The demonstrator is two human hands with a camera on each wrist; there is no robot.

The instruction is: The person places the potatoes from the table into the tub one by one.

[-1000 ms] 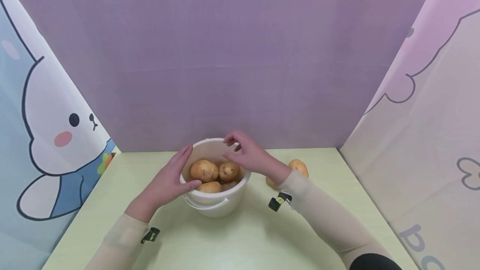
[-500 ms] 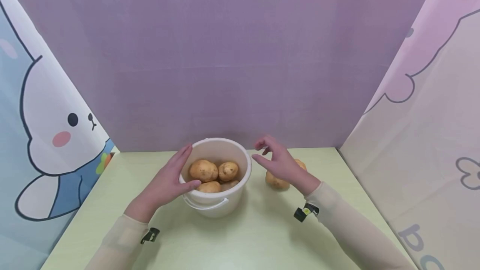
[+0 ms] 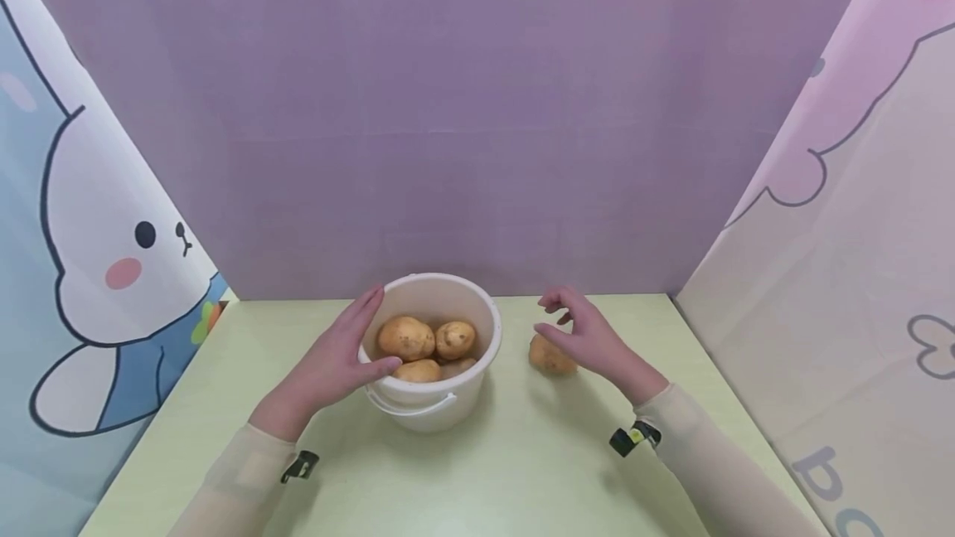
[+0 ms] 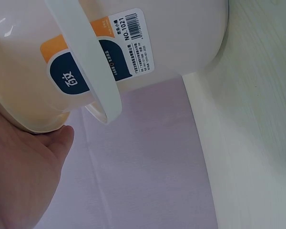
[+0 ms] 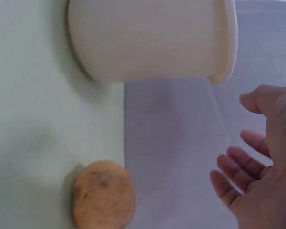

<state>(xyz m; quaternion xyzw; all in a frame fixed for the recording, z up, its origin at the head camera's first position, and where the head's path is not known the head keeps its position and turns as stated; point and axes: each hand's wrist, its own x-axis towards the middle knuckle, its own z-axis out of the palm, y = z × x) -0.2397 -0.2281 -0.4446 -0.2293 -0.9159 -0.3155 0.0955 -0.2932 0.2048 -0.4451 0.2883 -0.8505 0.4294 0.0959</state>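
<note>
A white plastic bucket [image 3: 448, 408] stands upright on the table, its handle [image 3: 418, 413] hanging down in front. Several potatoes [image 3: 406, 340] lie inside it. My left hand [image 3: 339, 359] holds the bucket's left side, thumb over the front rim and fingers along the outside. The left wrist view shows the bucket's label [image 4: 131, 40] close up. Right of the bucket, my right hand [image 3: 589, 338] hovers with loosely bent fingers and nothing in them. A potato [image 3: 550, 359] lies on the table below it, apart from the hand in the right wrist view.
The pale green table [image 3: 448, 487] ends at a purple cloth backdrop [image 3: 477, 123]. Printed cloth panels stand on both sides, a white cartoon animal [image 3: 127, 247] on the left one. Black wrist cameras are strapped to both sleeves.
My right hand has moved from over the bucket rightward to above the potato on the table. A second potato seen there earlier is now hidden behind it. My left hand has stayed on the bucket.
</note>
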